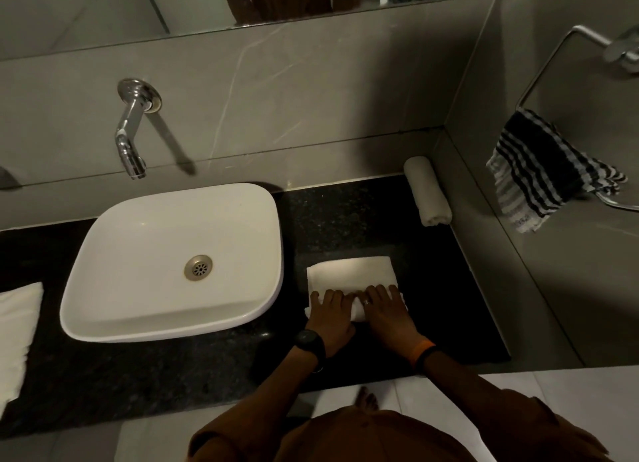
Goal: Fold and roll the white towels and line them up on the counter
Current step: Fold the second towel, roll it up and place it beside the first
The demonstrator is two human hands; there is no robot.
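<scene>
Both hands are pressed palm-down, side by side, on the near rolled edge of the folded white towel: left hand on the left part of the roll, right hand on the right, fingers spread flat, nothing pinched. That towel lies on the black granite counter, just right of the white basin; the far half is flat and unrolled.

Handling, as judged: light, soft terry, no stiffness, so the roll is likely to slacken or skew if pressure is uneven. Best controlled at both roll ends with flat fingers, rolled away from the body. Polished granite may let the whole towel slide instead of rolling.

One finished towel roll is parked by the right wall at the counter's back corner. More white cloth lies at the left edge, cut off by the frame; whether folded or how many pieces cannot be told.

Hidden: roll thickness and tightness under the palms, thumbs, and the towel's near edge. Lighting is dim; towel layers are hard to count. A striped cloth hangs on the wall ring, not part of the job.
</scene>
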